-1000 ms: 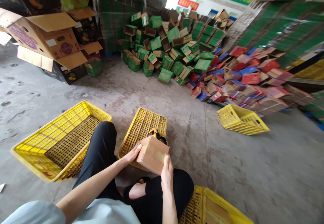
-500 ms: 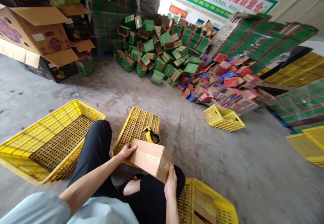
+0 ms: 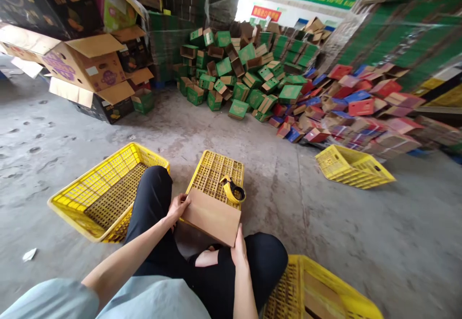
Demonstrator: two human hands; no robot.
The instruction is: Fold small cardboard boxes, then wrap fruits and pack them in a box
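Note:
A closed brown cardboard box [image 3: 212, 216] is held between my two hands above my crossed legs. At its left end, my left hand [image 3: 178, 207] grips with the thumb on top. My right hand [image 3: 238, 248] holds the right end, fingers along the side and partly hidden. Just beyond the box, a yellow tape dispenser [image 3: 232, 190] lies on an upturned yellow crate [image 3: 216, 167]; the box covers this crate's near part.
A yellow crate [image 3: 90, 184] stands to my left; another crate [image 3: 339, 290], with cardboard inside, is at my lower right. Farther off are a yellow crate [image 3: 353, 167], heaped green boxes [image 3: 238, 109], red and blue boxes [image 3: 361, 107], and large stacked cartons [image 3: 94, 66].
The box has turned in my hands, its broad flat face now upward and its taped end out of sight. My view has swung left, so the surroundings appear shifted right.

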